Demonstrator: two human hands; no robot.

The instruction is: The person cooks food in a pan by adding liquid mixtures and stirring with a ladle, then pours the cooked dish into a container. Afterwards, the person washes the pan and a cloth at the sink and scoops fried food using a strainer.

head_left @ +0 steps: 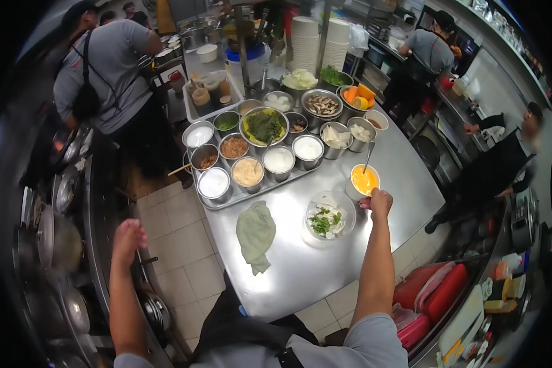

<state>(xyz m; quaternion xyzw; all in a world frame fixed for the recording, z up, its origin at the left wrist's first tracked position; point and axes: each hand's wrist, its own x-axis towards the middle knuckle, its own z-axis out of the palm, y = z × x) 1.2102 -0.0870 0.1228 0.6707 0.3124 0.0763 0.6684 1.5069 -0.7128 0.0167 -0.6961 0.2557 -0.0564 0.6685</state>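
My right hand [377,202] is closed on the near rim of a white cup [356,191] of yellow-orange liquid that looks like beaten egg. A spoon [368,156] stands tilted in it. Just left of that hand, a clear plastic bowl [349,214] on the steel table holds green leaves [319,224] and white pieces. A crumpled pale green cloth [256,236] lies further left. Off the table's left side, my left hand [129,241] hangs in the air with its fingers curled in; nothing shows in it.
A tray [257,197] on the steel table [288,282] carries several metal pots of ingredients. Stacked white bowls [304,43] stand behind. Pots and lids [58,239] line the left counter. One person [104,73] works at left, others [429,52] at right. Red containers [429,294] sit lower right.
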